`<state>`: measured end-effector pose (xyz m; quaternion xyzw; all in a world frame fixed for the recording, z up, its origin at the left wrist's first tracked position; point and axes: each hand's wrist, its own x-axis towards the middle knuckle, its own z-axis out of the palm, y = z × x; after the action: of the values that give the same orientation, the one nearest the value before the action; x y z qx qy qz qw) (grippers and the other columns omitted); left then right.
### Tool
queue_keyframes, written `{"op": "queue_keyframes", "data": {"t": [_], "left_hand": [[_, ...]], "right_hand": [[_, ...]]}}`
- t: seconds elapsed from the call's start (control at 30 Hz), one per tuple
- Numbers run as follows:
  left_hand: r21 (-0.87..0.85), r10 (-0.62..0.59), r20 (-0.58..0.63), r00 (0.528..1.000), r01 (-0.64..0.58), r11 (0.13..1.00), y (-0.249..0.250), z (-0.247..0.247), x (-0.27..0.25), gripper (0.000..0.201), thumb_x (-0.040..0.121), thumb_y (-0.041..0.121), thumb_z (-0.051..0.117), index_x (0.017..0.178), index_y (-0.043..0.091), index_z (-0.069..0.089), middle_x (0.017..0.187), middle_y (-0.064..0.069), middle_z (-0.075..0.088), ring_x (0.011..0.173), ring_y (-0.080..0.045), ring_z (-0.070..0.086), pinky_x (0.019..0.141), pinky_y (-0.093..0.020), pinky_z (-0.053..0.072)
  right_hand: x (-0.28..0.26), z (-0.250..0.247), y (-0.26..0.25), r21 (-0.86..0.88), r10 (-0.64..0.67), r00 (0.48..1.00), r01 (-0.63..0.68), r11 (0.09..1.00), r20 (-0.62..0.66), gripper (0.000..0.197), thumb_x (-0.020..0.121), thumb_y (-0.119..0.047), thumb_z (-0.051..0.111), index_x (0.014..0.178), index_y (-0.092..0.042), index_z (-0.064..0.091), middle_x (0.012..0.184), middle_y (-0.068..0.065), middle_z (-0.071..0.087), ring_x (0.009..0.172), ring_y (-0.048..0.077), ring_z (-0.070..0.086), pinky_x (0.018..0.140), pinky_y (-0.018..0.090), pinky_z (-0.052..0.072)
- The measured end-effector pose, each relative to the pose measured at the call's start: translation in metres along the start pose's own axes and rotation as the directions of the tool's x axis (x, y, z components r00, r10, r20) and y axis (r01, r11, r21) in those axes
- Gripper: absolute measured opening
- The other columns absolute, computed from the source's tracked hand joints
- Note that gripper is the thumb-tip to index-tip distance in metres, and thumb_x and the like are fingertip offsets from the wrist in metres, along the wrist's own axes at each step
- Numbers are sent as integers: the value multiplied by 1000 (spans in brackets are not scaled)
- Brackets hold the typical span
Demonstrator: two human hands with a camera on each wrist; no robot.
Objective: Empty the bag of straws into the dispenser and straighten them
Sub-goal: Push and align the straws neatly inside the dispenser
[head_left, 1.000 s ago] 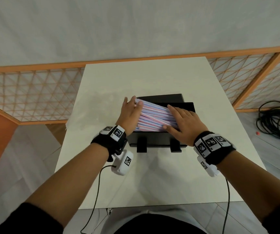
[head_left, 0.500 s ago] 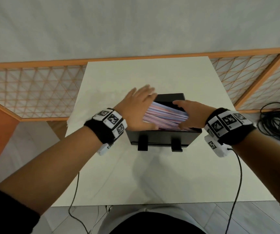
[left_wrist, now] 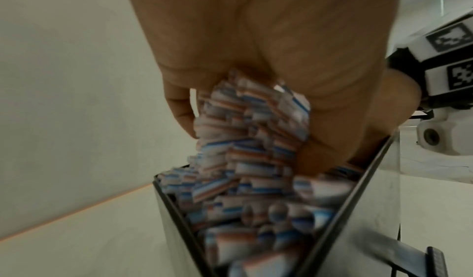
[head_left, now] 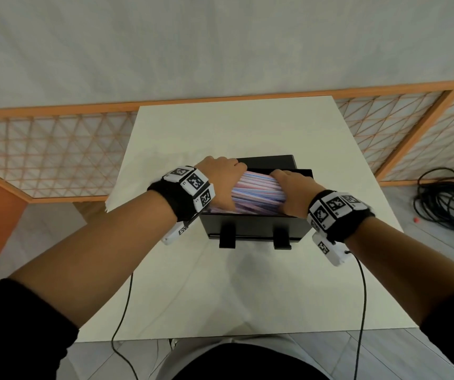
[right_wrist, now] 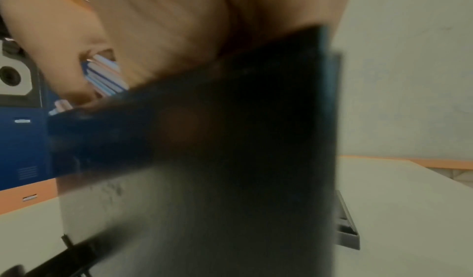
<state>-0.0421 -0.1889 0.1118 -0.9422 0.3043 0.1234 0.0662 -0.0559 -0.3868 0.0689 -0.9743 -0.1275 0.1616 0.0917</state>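
Both hands have closed in from flat open poses, now clamping the bundle's ends. On the white table (head_left: 247, 127), bare at its edges, stands the black box dispenser (head_left: 256, 224). Inside lie striped paper-wrapped straws (head_left: 258, 194). Left hand (head_left: 221, 182) and right hand (head_left: 291, 193) curl fingers round them.

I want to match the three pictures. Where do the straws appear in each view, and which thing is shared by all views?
Head view: the straws lie in the centre, between the left hand and the right hand, in the black dispenser.
Left wrist view: centre to bottom, a pile from the palm down into the box.
Right wrist view: a small patch at upper left, under the hand.
Shared landmark: the dispenser's black wall.
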Motion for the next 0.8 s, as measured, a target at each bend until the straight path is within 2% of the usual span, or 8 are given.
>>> {"op": "queue_keyframes", "data": {"t": [0.07,0.13,0.2,0.27,0.47,0.6,0.73,0.8], "left_hand": [[22,4,-41,999,-3,1000,0,1,-1,57,72,33,66,122,16,45,111,-3,57,92,-25,57,74,-31,40],[23,9,-46,999,-8,1000,-3,1,-2,54,73,27,65,122,17,45,109,-2,57,91,-24,57,75,-31,39],[15,7,-43,999,-7,1000,-5,-3,-3,54,74,28,63,124,19,46,110,-1,57,94,-24,58,79,-32,37],[16,8,-53,999,-8,1000,-7,-7,-4,52,75,29,63,124,20,47,110,0,58,96,-24,58,77,-30,34],[-57,15,-43,999,-17,998,-14,-23,-7,41,79,35,64,117,23,53,104,2,62,87,-21,58,71,-27,37],[-92,4,6,1000,-4,996,-18,-27,-8,36,83,36,60,117,24,54,102,2,62,83,-19,54,70,-27,36],[-57,-1,54,999,4,998,-18,-21,-7,45,81,32,60,123,20,50,114,-3,55,101,-25,53,75,-31,38],[11,-22,90,996,21,1000,-17,-17,-5,63,78,36,61,134,15,41,129,-7,46,116,-27,45,87,-37,42]], "right_hand": [[-4,0,2,-3,-21,998,20,1000,-67,68,73,-25,68,133,-19,37,126,5,53,112,29,54,99,41,42],[-7,-2,4,22,-42,995,44,999,-93,72,72,-26,69,136,-19,36,130,5,51,116,28,51,101,39,39],[-9,-6,4,65,-57,995,62,996,-77,71,73,-24,69,136,-20,37,131,5,51,116,28,52,101,38,40],[-10,-12,5,105,-64,996,70,992,-60,66,73,-22,68,133,-21,40,128,6,53,112,30,55,97,38,44],[-7,-29,7,145,-63,998,66,987,-25,61,73,-21,69,129,-21,44,115,5,60,101,29,58,86,34,46],[-5,-27,12,171,-50,999,47,984,13,63,75,-23,70,131,-22,43,117,6,59,101,28,57,84,31,44],[-5,-20,14,173,-56,998,50,984,28,69,77,-30,69,137,-21,37,129,7,54,112,28,54,90,30,41],[-5,-17,12,158,-67,997,60,986,39,74,75,-37,71,139,-23,35,133,6,50,117,27,51,97,33,41]]}}
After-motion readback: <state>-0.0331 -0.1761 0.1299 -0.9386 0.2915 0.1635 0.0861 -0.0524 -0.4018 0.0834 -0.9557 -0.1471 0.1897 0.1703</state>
